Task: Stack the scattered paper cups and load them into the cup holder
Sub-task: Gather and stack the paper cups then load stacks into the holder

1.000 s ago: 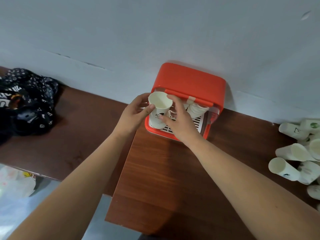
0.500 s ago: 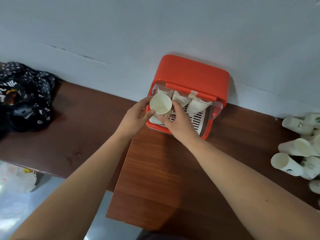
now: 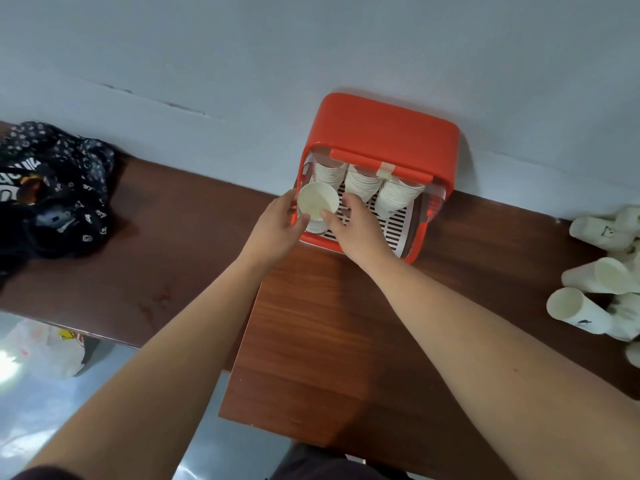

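Observation:
An orange cup holder (image 3: 384,129) stands against the wall on the brown table, its front open. Three stacks of white paper cups (image 3: 363,183) hang inside it over a slotted white tray (image 3: 394,225). A white paper cup stack (image 3: 318,204), mouth up, sits at the holder's front left corner. My left hand (image 3: 277,226) grips its left side and my right hand (image 3: 356,226) grips its right side. Its lower part is hidden behind my fingers.
Several loose white paper cups (image 3: 595,275) lie scattered on the table at the right edge. A black patterned cloth (image 3: 52,192) lies at the far left. A plastic bag (image 3: 41,348) lies on the floor below the table's left front edge.
Both hands have lowered the cup stack from in front of the holder's top edge down to its front left corner. The stacks inside the holder now show.

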